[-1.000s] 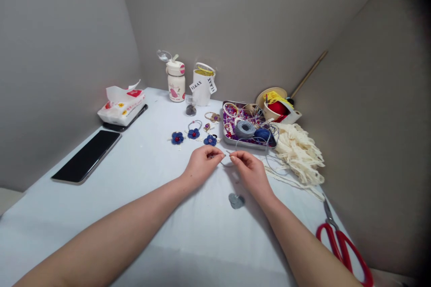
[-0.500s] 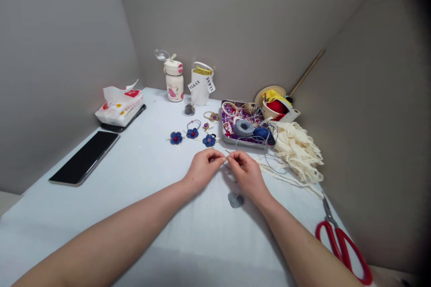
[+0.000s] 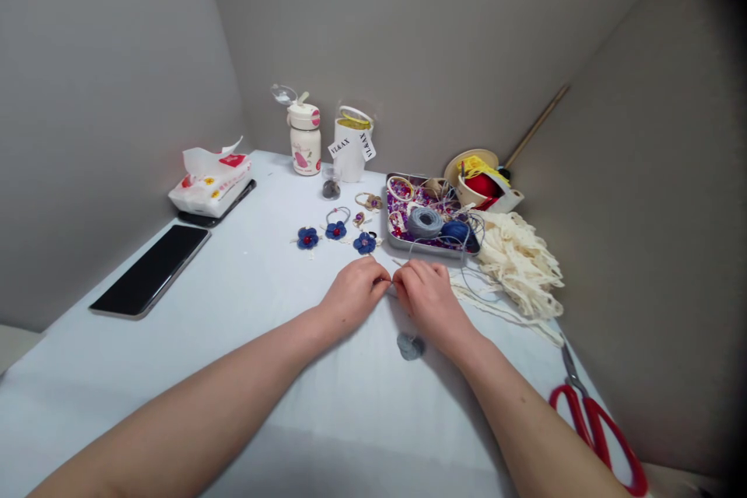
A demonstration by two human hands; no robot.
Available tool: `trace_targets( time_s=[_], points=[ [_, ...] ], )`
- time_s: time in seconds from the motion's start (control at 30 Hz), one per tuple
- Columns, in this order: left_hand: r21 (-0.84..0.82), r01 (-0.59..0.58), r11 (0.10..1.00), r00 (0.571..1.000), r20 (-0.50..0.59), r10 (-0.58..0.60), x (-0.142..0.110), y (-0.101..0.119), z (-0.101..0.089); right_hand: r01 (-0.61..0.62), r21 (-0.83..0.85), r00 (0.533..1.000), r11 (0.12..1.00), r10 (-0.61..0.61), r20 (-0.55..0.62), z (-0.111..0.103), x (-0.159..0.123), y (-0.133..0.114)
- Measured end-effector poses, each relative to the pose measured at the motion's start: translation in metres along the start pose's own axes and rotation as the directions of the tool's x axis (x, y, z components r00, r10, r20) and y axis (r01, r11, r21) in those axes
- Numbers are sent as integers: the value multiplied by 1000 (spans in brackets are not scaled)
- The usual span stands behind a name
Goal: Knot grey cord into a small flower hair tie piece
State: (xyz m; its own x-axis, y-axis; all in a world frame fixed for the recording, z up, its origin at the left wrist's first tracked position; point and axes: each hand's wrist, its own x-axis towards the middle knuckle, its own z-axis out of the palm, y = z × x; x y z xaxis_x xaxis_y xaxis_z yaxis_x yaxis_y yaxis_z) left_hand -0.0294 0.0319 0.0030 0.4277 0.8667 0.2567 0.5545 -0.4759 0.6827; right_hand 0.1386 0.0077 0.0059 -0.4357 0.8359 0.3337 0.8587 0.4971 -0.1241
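Two hands meet fingertip to fingertip near the front middle of a white-covered table (image 3: 117,405). The left hand (image 3: 353,297) and the right hand (image 3: 430,299) are curled into a narrow pinch, so close that whatever they hold is hidden, and its shape cannot be told. A thin grey cord (image 3: 465,272) loops toward them from a metal tin (image 3: 387,206), though it is unclear whether it reaches the pinch. Just below the right hand lies a small grey scrap (image 3: 410,345). Beyond the fingers sit three blue fabric flowers (image 3: 365,243), and the tin holds a grey yarn ball (image 3: 424,222) and a blue yarn ball (image 3: 455,232). A cream lace bundle (image 3: 519,264) lies to the right, with red-handled scissors (image 3: 595,428) nearer the table's edge. A loosened pinch could drop the hidden piece, and a sharp pull on the cord could drag the yarn balls from the tin or catch the lace. A careless elbow could also knock the scrap aside.
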Motion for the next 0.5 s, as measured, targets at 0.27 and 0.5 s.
trace_targets(
  time_s=[0.27, 0.5],
  points=[
    [-254, 102, 962, 986, -103, -132, 1, 1, 0, -163, 428, 967, 889, 230, -111, 4, 1, 5],
    [-600, 280, 749, 928, -30, -371, 4, 4, 2, -352, 830, 853, 432, 512, 95, 15, 1, 2]
  ],
)
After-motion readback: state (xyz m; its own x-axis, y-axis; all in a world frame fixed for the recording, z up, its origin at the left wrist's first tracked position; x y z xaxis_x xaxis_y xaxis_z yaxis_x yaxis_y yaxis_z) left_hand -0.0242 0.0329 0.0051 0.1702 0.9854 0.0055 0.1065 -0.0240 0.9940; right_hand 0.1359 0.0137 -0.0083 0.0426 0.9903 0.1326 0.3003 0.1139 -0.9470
